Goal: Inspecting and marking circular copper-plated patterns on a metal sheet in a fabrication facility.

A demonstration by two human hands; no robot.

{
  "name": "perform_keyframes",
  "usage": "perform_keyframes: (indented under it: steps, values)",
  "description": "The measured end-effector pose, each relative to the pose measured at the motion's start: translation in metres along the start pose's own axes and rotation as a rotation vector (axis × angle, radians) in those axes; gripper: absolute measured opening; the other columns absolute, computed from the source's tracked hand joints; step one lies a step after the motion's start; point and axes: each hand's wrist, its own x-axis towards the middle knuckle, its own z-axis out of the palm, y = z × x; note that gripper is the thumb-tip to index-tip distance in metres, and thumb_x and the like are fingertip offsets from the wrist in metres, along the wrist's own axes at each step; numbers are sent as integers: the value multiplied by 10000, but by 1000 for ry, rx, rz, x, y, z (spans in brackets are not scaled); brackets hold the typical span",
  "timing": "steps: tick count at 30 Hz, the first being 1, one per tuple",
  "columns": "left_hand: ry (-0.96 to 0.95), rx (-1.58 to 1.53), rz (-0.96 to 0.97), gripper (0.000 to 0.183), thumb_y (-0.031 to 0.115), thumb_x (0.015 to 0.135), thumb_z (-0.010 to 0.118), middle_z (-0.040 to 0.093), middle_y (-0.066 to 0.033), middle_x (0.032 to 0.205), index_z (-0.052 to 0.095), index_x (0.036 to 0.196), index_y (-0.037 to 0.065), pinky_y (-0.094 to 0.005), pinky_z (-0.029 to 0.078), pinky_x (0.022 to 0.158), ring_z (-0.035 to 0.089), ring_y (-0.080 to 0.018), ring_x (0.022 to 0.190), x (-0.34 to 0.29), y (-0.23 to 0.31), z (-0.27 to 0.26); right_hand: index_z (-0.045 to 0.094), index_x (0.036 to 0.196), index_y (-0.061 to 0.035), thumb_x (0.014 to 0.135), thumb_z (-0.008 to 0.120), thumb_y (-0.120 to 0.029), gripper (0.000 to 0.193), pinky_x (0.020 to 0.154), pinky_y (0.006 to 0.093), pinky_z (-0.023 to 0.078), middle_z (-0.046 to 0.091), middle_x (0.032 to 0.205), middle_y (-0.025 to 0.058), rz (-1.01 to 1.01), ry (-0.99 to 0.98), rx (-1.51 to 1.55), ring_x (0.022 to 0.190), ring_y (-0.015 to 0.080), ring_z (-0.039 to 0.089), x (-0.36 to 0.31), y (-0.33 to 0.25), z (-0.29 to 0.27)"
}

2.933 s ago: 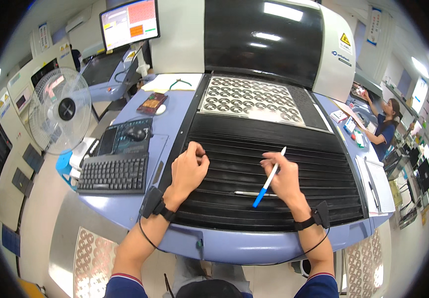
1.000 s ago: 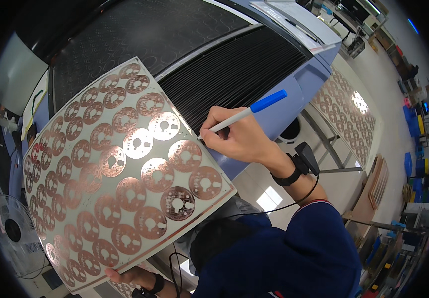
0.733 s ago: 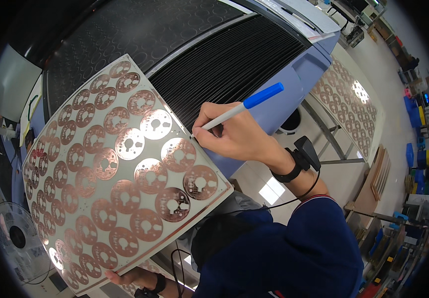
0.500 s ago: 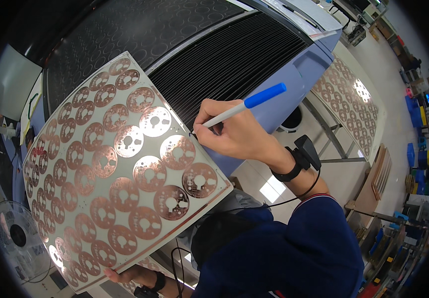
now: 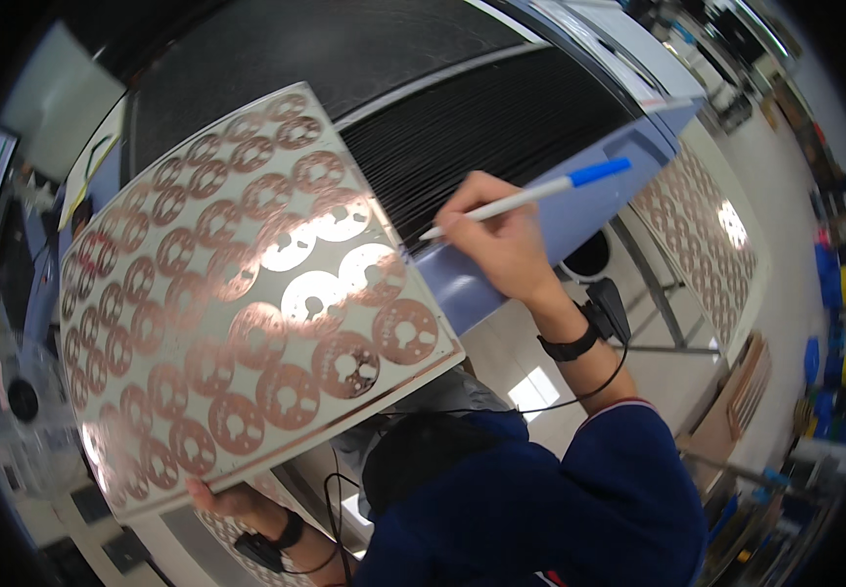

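Black ribbed conveyor bed (image 5: 501,117) fills the frame's top; right hand (image 5: 496,240) pinches a white pen (image 5: 525,199) centre-right, left hand (image 5: 232,501) grips the copper-circled panel (image 5: 237,293) bottom-left, tilted across the centre

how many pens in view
1: a white pen with a blue cap, held in the right hand near the copper-patterned panel's right edge. Others may be hidden.

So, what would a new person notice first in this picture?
First, the large pale panel covered with rows of shiny copper rings, filling the left half, gripped at its lower edge by the left hand. Then the right hand, centre-right, holding a white pen with a blue cap.
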Motion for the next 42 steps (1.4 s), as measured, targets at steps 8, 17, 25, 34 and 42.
perform_keyframes:
  steps: [8, 17, 25, 34, 42]
  values:
    - [-643, -654, -189, 563, 287, 963, 462, 445, -230, 1470, 409, 1455, 18, -613, 414, 1061, 422, -404, 1359, -20, 95, -39, 604, 874, -26, 908, 646, -136, 123, 565, 229, 427, 632, 809, 93, -19, 229, 246, 663, 111, 564, -2, 23, -4]
    - [147, -622, 161, 284, 119, 1059, 431, 646, -156, 1260, 572, 1262, -21, -383, 576, 935, 640, -226, 1137, -164, 69, -314, 569, 908, -16, 957, 594, -193, 185, 702, 249, 459, 615, 866, 112, -30, 244, 165, 777, 146, 590, -7, 37, -32]
    - [689, -495, 156, 297, 129, 1043, 483, 641, -159, 1226, 528, 1270, -56, -338, 542, 1014, 640, -220, 1114, -266, -25, -407, 550, 902, -10, 984, 560, -151, 163, 710, 259, 454, 614, 850, 138, -39, 236, 161, 772, 160, 584, 3, 36, -28]
    - [1075, -417, -150, 246, 77, 1041, 467, 573, -162, 1219, 489, 1226, -83, -325, 534, 1043, 608, -258, 1134, -250, -84, -375, 560, 938, 6, 992, 570, -174, 188, 655, 247, 402, 605, 850, 140, -94, 211, 72, 748, 159, 559, -1, 33, -24]
    - [1098, -455, -165, 221, 53, 1026, 487, 573, -162, 1223, 504, 1193, -91, -326, 526, 1052, 616, -245, 1125, -249, -96, -351, 537, 886, 1, 988, 567, -182, 212, 643, 265, 412, 584, 819, 147, -74, 231, 25, 710, 154, 528, 2, 25, -23]
